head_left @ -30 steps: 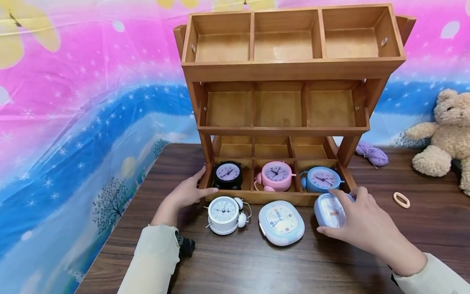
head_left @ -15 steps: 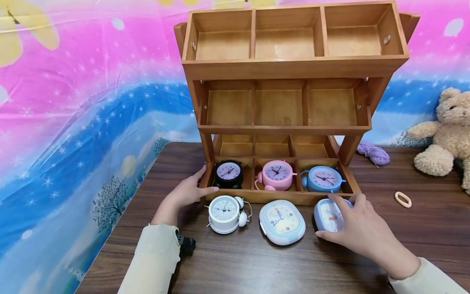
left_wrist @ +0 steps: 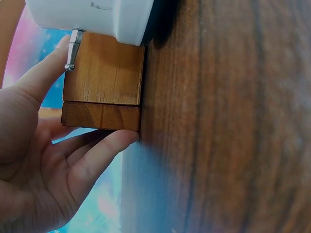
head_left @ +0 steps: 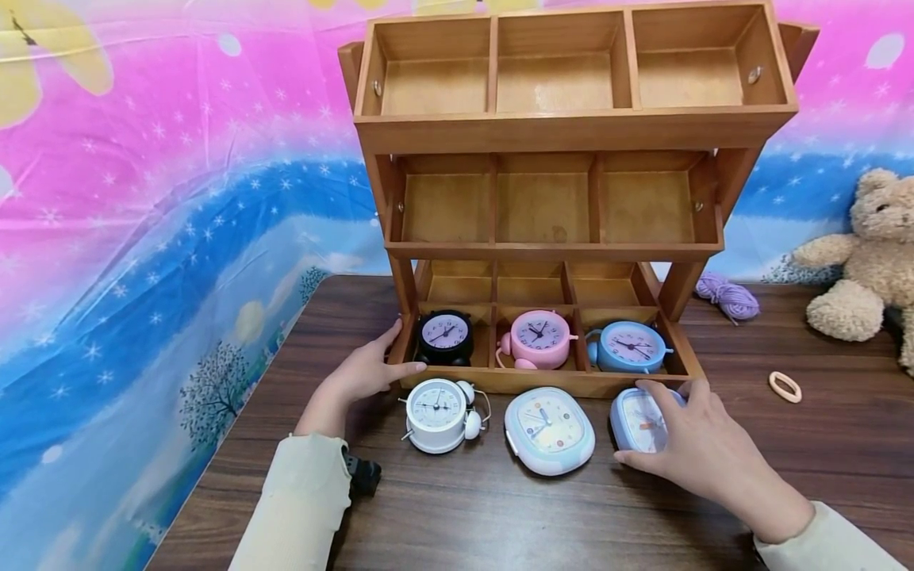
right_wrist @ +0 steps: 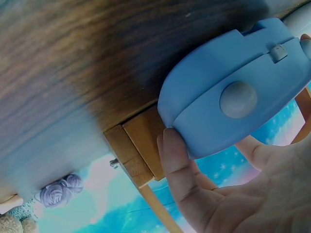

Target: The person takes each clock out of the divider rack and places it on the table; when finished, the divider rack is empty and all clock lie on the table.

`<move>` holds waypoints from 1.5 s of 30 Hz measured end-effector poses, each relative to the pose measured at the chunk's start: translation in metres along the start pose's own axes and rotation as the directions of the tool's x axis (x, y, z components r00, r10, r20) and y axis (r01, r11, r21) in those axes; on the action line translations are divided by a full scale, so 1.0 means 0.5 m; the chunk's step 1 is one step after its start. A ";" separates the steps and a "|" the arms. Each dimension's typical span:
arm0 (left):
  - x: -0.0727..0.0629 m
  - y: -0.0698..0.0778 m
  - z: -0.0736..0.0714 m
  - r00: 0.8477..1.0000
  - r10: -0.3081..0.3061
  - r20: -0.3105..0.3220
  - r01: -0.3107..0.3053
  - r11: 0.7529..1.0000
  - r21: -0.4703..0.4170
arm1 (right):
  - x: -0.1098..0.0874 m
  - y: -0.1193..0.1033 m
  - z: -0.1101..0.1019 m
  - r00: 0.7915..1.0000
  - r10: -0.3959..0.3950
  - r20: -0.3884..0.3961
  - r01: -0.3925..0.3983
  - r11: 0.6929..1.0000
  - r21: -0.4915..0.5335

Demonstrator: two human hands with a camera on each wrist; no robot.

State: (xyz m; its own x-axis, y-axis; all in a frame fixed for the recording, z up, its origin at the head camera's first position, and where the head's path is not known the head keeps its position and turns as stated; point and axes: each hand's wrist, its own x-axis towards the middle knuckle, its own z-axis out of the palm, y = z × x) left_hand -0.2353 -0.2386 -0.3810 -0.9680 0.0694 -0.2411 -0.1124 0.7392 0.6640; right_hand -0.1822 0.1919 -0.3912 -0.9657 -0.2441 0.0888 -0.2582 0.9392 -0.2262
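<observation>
A light-blue square alarm clock lies face up at the right in the head view. My right hand holds it across the face, thumb at its near side and fingers at the far side. The right wrist view shows its blue casing with a round grey button. My left hand grips the left front corner of the wooden shelf, thumb over the front and fingers along the side. A white twin-bell clock stands close to it. Between the two hands lies a white and pale-blue clock.
Black, pink and blue alarm clocks sit in the shelf's bottom compartments. Two more compartment tiers rise above. To the right are a wooden ring, purple yarn and a teddy bear. A printed cloth hangs behind.
My right hand has shifted slightly left and toward me with the light-blue square alarm clock. The left hand keeps its place on the shelf corner. The view has tilted a little.
</observation>
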 end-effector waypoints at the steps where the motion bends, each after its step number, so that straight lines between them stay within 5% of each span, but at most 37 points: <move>1: 0.000 0.000 0.000 1.000 0.000 0.000 0.000 1.000 0.000 | 0.000 0.000 0.000 1.000 -0.002 -0.001 0.002 1.000 -0.001; 25: 0.002 -0.007 -0.006 1.000 0.010 0.010 -0.010 1.000 -0.010 | 0.001 -0.010 -0.006 0.999 -0.032 -0.001 0.032 0.996 -0.086; 32: 0.000 -0.007 -0.008 1.000 0.011 0.009 -0.011 1.000 -0.009 | 0.015 -0.027 -0.028 0.984 -0.119 -0.133 0.105 0.989 -0.108; 45: -0.004 -0.003 -0.008 1.000 0.003 0.003 -0.003 1.000 -0.014 | 0.100 -0.124 -0.070 0.950 -0.294 -0.107 0.280 0.951 -0.129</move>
State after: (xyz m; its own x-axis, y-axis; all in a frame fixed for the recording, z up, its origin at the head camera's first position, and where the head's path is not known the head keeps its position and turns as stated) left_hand -0.2339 -0.2424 -0.3785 -0.9676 0.0736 -0.2414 -0.1127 0.7298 0.6743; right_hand -0.2136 0.1297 -0.3388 -0.8383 -0.4823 0.2542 -0.5124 0.8563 -0.0651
